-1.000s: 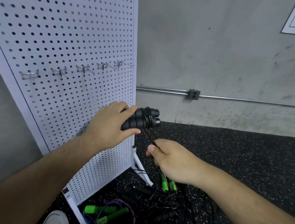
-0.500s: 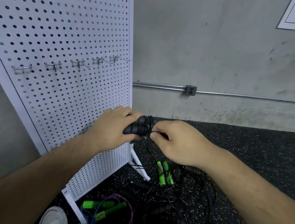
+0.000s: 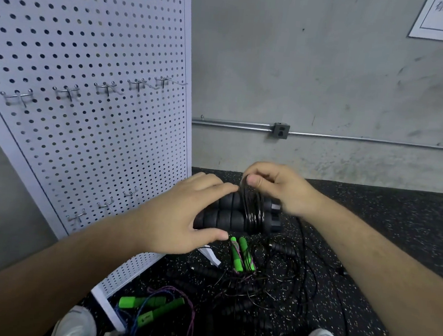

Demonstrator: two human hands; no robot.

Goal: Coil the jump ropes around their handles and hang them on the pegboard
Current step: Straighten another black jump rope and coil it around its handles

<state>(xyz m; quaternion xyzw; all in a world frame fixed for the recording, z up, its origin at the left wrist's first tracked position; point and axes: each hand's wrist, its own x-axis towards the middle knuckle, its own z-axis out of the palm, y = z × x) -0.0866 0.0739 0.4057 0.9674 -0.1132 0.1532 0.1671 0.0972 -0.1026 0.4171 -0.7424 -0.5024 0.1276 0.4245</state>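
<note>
Jump-rope cord is coming up over the black handles, pinched by the right hand. Left hand is gripping both handles; another wrap is forming.

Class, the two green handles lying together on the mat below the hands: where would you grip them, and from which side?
Probably mid-length on the green handles, from above, fingers spanning both. They lie flat, side by side on the mat; black cords tangle round their near ends.
</note>
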